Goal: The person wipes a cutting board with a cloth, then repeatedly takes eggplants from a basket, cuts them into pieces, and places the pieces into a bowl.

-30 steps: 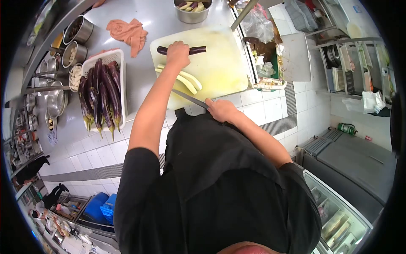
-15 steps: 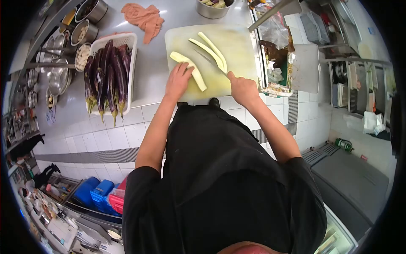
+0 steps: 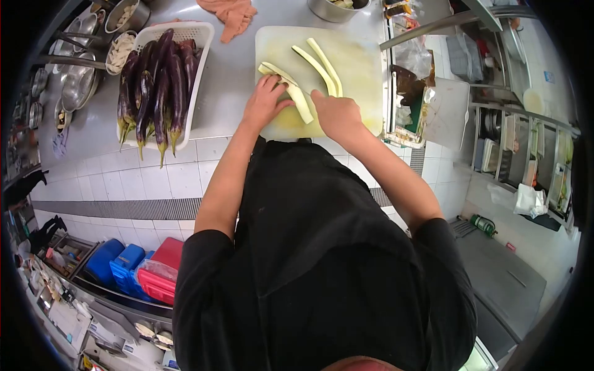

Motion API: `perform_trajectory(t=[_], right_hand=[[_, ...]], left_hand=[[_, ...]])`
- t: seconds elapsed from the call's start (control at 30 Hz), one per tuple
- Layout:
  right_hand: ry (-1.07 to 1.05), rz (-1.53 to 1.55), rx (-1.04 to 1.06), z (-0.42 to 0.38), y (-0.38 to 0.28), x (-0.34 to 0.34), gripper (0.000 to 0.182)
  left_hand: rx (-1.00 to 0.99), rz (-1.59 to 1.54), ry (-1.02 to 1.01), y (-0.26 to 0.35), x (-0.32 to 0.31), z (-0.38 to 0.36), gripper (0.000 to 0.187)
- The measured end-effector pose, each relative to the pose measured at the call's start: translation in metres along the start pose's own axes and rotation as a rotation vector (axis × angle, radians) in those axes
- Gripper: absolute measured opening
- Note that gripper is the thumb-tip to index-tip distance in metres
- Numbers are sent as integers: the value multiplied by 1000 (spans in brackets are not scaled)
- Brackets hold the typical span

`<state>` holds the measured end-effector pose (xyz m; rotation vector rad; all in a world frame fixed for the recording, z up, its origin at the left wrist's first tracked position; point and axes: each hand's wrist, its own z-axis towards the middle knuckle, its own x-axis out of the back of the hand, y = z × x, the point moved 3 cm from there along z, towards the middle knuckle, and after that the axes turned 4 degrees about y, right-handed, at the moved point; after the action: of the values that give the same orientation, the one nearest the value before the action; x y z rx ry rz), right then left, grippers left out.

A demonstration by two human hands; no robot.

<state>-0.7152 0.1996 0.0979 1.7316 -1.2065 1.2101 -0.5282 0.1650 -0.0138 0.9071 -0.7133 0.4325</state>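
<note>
Two hands work over the pale cutting board (image 3: 365, 74) on the metal counter (image 3: 229, 80), set a little apart from each other. The left hand (image 3: 266, 102) lies on a long pale vegetable piece (image 3: 302, 106) near the board's left side, fingertips over its far part and thumb near its edge; whether it grips or only presses, I cannot tell. The far end of that piece looks split lengthwise. The right hand (image 3: 337, 117) is closed around a knife (image 3: 305, 91), its handle hidden and only a sliver of blade visible beside the piece. Two pale strips (image 3: 315, 69) lie close together beyond the right hand, on the same board. To the left, a white basket (image 3: 203, 59) holds whole purple eggplants (image 3: 162, 80); an orange cloth (image 3: 232, 17) and a metal pot (image 3: 337, 12) sit farther back
</note>
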Motion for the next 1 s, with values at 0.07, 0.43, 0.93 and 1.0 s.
perform_trajectory(t=[0.07, 0.43, 0.93, 1.0], right_hand=[[-73, -4, -43, 6, -7, 3, 23], [-206, 167, -90, -65, 9, -11, 20], [-141, 724, -559, -238, 119, -58, 26], [57, 681, -595, -212, 116, -75, 27]], left_hand=[[7, 10, 1, -1, -1, 2, 53], [34, 52, 11, 0, -5, 4, 52], [-630, 312, -344, 8, -34, 111, 97], [-735, 320, -421, 12, -56, 124, 101]])
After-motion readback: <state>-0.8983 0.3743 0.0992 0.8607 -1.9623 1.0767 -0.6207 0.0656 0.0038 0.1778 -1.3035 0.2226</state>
